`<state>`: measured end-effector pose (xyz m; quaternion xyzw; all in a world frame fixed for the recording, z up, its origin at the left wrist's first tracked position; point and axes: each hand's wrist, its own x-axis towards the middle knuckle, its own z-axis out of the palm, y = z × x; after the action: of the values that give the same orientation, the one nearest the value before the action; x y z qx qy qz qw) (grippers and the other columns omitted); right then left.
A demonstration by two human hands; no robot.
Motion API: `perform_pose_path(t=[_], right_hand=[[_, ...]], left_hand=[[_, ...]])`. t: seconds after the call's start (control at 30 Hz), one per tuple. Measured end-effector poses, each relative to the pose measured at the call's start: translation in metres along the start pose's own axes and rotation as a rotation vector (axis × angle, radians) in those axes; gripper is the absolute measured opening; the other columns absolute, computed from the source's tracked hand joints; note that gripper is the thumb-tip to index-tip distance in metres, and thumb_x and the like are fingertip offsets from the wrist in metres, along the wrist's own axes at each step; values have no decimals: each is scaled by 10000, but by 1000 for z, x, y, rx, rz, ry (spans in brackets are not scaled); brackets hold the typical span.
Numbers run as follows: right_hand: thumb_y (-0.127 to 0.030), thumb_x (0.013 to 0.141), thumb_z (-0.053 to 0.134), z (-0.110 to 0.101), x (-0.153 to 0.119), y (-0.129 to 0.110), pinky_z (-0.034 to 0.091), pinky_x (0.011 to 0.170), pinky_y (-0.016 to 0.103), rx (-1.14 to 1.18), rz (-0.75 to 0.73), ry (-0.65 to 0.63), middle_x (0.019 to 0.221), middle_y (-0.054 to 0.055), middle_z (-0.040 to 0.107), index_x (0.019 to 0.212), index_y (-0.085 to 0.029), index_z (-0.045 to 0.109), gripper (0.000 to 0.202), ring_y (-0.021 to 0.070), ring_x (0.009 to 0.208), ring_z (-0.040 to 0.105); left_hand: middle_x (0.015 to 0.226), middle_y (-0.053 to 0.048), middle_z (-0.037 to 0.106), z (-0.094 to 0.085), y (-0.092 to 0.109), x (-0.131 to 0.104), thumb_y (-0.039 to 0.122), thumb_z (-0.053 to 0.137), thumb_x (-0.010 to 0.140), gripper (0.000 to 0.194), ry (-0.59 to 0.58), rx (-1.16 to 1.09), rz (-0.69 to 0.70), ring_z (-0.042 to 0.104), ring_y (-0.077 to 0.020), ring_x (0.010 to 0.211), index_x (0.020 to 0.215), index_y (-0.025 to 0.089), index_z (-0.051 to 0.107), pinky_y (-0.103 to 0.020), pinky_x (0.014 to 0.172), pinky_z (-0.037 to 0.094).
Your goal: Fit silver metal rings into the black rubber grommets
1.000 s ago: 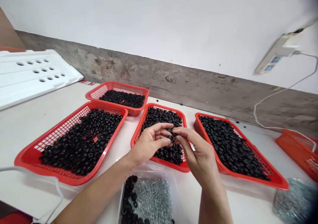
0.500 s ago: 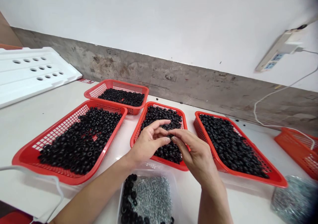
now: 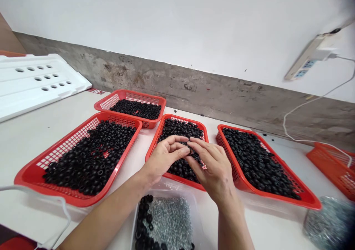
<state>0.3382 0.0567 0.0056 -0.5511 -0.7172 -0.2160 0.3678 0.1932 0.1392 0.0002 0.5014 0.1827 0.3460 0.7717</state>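
Note:
Above the middle red basket (image 3: 149, 149), my left hand (image 3: 168, 154) and my right hand (image 3: 209, 161) meet at the fingertips. A small dark piece (image 3: 190, 151) shows between the left thumb and the right fingers; its shape is too small to make out. Both hands are closed in a pinch around it. Black ring-shaped parts (image 3: 180, 169) fill the basket beneath. Nearer to me, a clear plastic box (image 3: 198, 220) holds small silvery pieces (image 3: 170, 220), with black rings (image 3: 144, 213) along its left side.
Two more red baskets of black parts stand at the left (image 3: 27, 172) and right (image 3: 310, 202); another (image 3: 100, 105) sits behind. A clear bag (image 3: 328, 218) and an orange-red basket (image 3: 332, 165) lie far right. A white panel with holes (image 3: 27, 87) rests at the left.
My right hand has shifted slightly left, and its fingers now reach over the left fingertips. The left index finger has lowered a little. The baskets have stayed in place.

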Motion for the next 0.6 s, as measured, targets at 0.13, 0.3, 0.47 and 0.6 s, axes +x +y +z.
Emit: perform_pose_path(t=[0.13, 0.3, 0.47, 0.6], right_hand=[[-257, 935, 604, 0, 0, 0, 469, 894, 409, 31, 2, -13, 1211, 89, 696, 1223, -245, 628, 289, 236, 1039, 677], [-338, 953, 601, 2, 0, -3, 444, 915, 417, 3, -6, -65, 1243, 124, 677, 1260, -218, 588, 330, 250, 1076, 661], [-302, 966, 576, 0, 2, -5, 425, 913, 405, -18, -35, -70, 1229, 126, 685, 1236, -198, 586, 289, 240, 1068, 668], [-294, 963, 576, -1, 2, -5, 420, 913, 401, -28, -52, -60, 1212, 117, 696, 1234, -209, 583, 285, 227, 1046, 676]], left_hand=[[839, -27, 704, 1, 1, 0, 289, 748, 778, 165, -20, 79, 11, 603, -134, 819, 858, 145, 737, -266, 825, 449], [751, -1, 672, 2, 2, 0, 277, 748, 745, 135, -6, 55, -28, 572, -118, 725, 784, 148, 739, -256, 751, 451], [749, -3, 667, 3, 4, -3, 246, 723, 759, 102, -37, 34, -42, 567, -111, 725, 756, 144, 729, -249, 760, 446], [770, -10, 673, 3, 4, -3, 243, 716, 774, 96, -64, 21, -52, 563, -115, 737, 775, 149, 737, -254, 768, 441]])
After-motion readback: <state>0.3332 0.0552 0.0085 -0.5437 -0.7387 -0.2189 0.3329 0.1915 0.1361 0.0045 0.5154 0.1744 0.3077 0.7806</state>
